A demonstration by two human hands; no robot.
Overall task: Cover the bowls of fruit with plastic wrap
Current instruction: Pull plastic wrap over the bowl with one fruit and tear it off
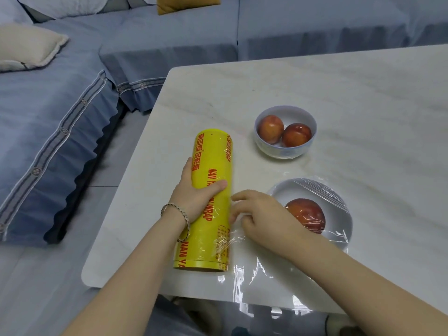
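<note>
Two bowls are sitting on the marble surface point(339, 93): the far bowl point(285, 132) (two red fruits) and the near bowl point(312, 214), draped in plastic film point(322, 190). Left hand point(196, 192) is gripping the yellow wrap roll point(213, 197); right hand point(261, 214), fingers point(238, 197) curled, is pinching film beside the roll.

The yellow roll of plastic wrap point(211, 190) carries red print along its length: "NAN YA" and "WRAP" can be read, beside a line of Chinese characters near its far end.
</note>
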